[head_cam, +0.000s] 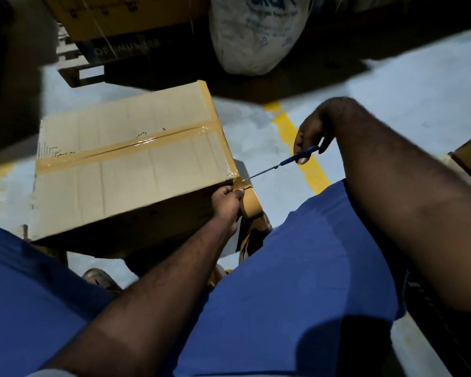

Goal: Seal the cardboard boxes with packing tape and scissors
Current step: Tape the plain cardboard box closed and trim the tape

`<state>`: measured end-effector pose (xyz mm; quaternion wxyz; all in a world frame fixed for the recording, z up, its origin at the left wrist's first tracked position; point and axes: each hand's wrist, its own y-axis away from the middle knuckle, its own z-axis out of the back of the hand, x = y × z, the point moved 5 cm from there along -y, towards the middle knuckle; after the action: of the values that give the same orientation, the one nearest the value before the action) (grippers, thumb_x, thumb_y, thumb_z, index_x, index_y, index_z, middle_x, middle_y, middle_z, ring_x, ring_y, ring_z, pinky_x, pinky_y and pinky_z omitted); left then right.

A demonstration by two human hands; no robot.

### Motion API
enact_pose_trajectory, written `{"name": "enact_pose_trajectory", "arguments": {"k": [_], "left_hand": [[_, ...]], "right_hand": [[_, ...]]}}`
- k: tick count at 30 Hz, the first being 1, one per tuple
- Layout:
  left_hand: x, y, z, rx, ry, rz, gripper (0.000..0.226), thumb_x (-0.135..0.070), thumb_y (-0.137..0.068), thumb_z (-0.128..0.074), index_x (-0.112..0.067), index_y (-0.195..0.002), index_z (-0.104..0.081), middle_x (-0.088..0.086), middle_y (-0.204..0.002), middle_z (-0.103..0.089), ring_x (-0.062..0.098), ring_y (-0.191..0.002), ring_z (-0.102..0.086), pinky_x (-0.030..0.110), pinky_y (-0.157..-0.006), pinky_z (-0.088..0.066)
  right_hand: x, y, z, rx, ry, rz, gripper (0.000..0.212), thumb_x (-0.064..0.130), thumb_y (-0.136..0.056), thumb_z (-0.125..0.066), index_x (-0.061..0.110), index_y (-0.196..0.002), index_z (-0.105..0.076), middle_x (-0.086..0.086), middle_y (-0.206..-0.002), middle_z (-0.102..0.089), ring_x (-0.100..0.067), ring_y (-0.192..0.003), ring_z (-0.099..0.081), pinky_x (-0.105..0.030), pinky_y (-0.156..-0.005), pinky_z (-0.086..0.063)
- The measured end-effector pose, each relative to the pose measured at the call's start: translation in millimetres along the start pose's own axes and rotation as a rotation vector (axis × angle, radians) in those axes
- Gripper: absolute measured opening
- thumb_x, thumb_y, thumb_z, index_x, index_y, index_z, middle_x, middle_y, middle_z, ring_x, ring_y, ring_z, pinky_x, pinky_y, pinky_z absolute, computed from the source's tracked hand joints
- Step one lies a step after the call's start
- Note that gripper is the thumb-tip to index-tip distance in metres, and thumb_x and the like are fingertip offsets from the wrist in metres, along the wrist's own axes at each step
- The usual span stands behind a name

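White sack (256, 34) — yellow floor line (297, 145)

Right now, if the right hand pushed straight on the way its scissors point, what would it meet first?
Probably the tape strip at the box corner, which the scissors almost touch, above the left hand; depth unclear.

Grey floor (419, 85) with yellow line (297, 142) carries a white sack (256, 34).

tape roll (252, 210): partly hidden behind left hand (227, 204)
scissors (286, 162): blades too thin to tell apart
white sack (256, 36): cut off at top edge
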<state>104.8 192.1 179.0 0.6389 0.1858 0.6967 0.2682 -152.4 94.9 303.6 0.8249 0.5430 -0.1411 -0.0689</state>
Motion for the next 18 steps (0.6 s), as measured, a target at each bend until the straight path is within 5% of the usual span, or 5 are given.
{"name": "enact_pose_trajectory", "arguments": {"k": [6, 18], "left_hand": [[-3.2, -5.1, -1.9, -0.048, -0.123, -0.015, 0.023, -0.007, -0.092, -0.07, -0.014, -0.075, -0.056, 0.005, -0.073, -0.053, 0.015, -0.061, -0.043, 0.027, -0.052, -0.033], [5.3, 1.0, -2.2, 0.069, 0.014, 0.08, 0.012, -0.009, -0.096, -0.066, -0.014, -0.088, -0.059, 0.008, -0.092, -0.064, 0.022, -0.084, -0.056, 0.038, -0.073, -0.051]], "right_hand": [[-1.0, -6.9, -0.8, -0.013, 0.07, -0.021, 0.109, 0.055, -0.006, -0.101, 0.02, -0.107, -0.08, 0.006, -0.118, -0.075, -0.016, -0.135, -0.05, -0.046, -0.112, -0.046], [-2.7, 1.8, -6.5, 0.054, 0.055, -0.111, 0.111, 0.052, -0.006, -0.102, 0.019, -0.108, -0.077, 0.003, -0.136, -0.063, -0.018, -0.141, -0.04, -0.045, -0.113, -0.044]]}}
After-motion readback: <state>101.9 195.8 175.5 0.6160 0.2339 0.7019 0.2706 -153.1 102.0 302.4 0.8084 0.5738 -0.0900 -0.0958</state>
